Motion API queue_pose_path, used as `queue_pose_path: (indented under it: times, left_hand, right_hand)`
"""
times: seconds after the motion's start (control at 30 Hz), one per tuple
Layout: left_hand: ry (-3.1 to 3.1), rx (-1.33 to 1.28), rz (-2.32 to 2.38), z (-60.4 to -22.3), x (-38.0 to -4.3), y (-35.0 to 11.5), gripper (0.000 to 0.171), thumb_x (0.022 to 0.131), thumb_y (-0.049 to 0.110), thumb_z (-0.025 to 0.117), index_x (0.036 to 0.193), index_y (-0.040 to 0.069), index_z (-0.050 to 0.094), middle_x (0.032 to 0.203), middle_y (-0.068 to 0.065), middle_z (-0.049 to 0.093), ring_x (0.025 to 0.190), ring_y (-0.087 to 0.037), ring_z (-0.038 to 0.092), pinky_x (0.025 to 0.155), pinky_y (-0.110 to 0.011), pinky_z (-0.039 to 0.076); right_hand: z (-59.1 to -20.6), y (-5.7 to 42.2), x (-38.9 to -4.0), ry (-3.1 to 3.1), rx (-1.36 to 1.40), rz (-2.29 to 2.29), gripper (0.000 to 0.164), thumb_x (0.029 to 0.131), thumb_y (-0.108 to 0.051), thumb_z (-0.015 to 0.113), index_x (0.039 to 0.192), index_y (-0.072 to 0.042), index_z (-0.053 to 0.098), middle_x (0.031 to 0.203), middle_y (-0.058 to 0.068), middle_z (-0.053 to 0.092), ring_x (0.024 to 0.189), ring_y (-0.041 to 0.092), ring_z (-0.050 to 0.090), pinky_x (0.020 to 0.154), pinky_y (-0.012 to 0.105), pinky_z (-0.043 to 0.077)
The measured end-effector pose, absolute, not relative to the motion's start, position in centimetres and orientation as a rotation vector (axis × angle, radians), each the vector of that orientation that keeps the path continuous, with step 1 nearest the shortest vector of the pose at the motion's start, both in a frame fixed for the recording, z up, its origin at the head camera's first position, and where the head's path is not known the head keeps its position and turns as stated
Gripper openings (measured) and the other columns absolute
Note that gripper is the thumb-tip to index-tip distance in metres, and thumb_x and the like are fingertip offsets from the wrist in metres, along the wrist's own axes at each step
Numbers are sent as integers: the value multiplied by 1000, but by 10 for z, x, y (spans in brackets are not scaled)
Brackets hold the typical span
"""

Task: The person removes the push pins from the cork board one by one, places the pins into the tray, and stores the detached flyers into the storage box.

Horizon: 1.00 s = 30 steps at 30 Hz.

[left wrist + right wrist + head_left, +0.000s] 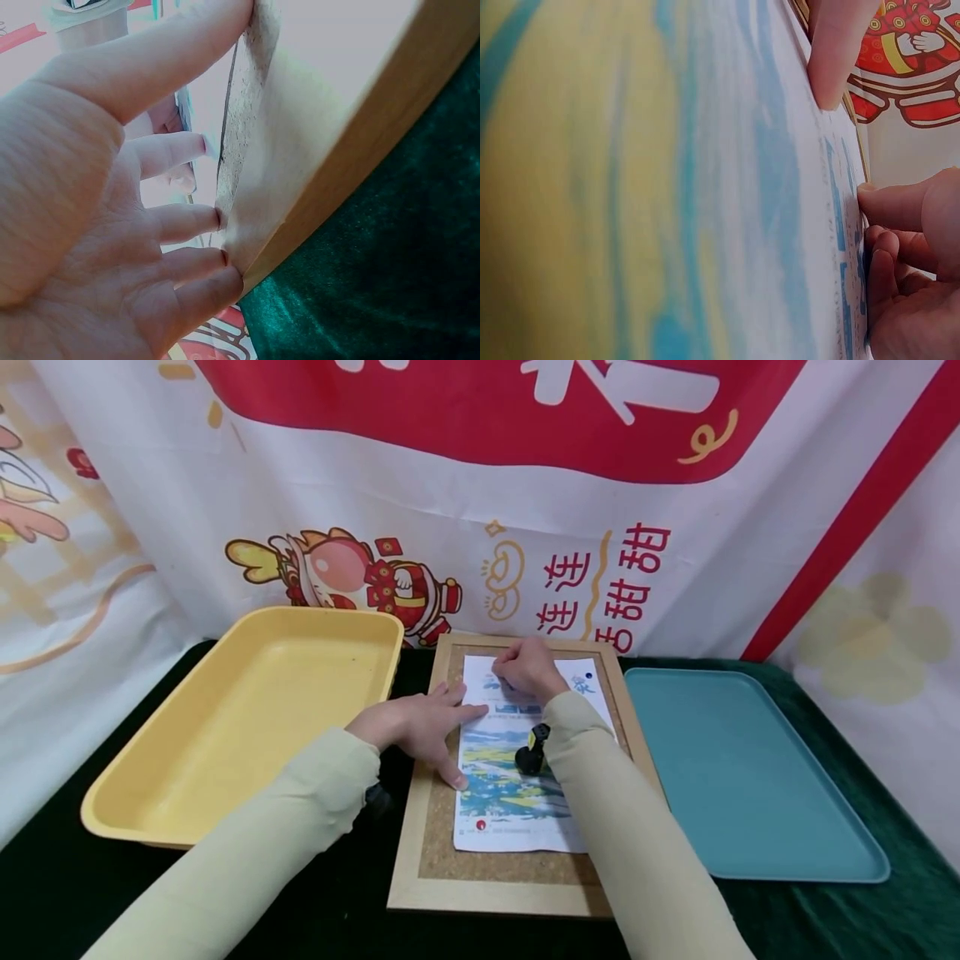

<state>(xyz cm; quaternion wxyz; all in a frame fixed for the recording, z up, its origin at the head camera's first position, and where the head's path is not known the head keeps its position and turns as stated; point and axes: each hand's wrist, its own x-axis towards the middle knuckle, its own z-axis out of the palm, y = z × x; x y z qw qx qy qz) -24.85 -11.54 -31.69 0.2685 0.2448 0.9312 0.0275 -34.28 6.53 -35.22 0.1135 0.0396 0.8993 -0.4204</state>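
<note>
A printed sheet (495, 827) with a blue and yellow landscape lies on a wood-framed cork board (442, 860). A small dark blue pin (588, 675) sits in its upper right corner. My left hand (423, 727) spreads its fingers across the sheet's left edge, index finger and thumb on the paper. At the sheet's upper left, my right hand (531, 670) has its fingers curled. In the right wrist view, the right thumb (896, 206) presses on the sheet beside curled fingers; whatever lies under the thumb tip is hidden.
A deep yellow tray (247, 718) stands left of the board, and a shallow teal tray (757, 768) lies at its right. Dark green cloth (330, 902) covers the table. A white and red printed curtain (450, 485) hangs behind.
</note>
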Motion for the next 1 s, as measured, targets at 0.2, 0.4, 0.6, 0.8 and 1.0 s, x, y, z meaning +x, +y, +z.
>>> queue_pose_path:
  times: [0.2, 0.4, 0.6, 0.8, 1.0]
  left_hand:
    - [2513, 674, 78, -317, -249, -110, 106, 74, 66, 75, 159, 34, 19, 168, -9, -3, 154, -35, -7, 122, -57, 9]
    - [2514, 665, 100, -318, -249, -112, 107, 73, 65, 75, 159, 33, 20, 168, -9, -3, 154, -35, -6, 121, -59, 10]
    - [2517, 653, 122, -319, -247, -117, 107, 73, 64, 76, 159, 32, 21, 168, -10, -2, 154, -37, -4, 121, -61, 11]
    - [2512, 661, 147, -319, -247, -114, 107, 72, 64, 76, 158, 32, 21, 168, -9, -1, 154, -36, -5, 120, -61, 10]
    - [2514, 652, 131, -319, -248, -115, 107, 73, 65, 76, 159, 32, 21, 168, -9, -1, 154, -35, -5, 121, -60, 11]
  right_hand:
    - [-351, 75, -343, 2612, 129, -1243, 10, 94, -24, 68, 94, -15, 72, 105, 2, 65, 98, 20, 58, 88, 36, 45]
    - [-353, 77, -344, 2588, 107, -1292, 11, 93, -25, 68, 95, -16, 73, 108, 0, 66, 99, 19, 59, 92, 36, 45]
    - [-354, 71, -344, 2568, 92, -1284, 10, 94, -25, 67, 96, -17, 73, 110, 0, 65, 101, 19, 58, 94, 37, 44]
    - [-355, 76, -341, 2584, 94, -1289, 9, 93, -25, 67, 95, -17, 72, 107, 0, 65, 101, 19, 58, 92, 38, 45]
    - [-352, 80, -336, 2572, 3, -1339, 10, 93, -22, 67, 97, -14, 72, 109, 2, 65, 101, 20, 58, 89, 37, 45]
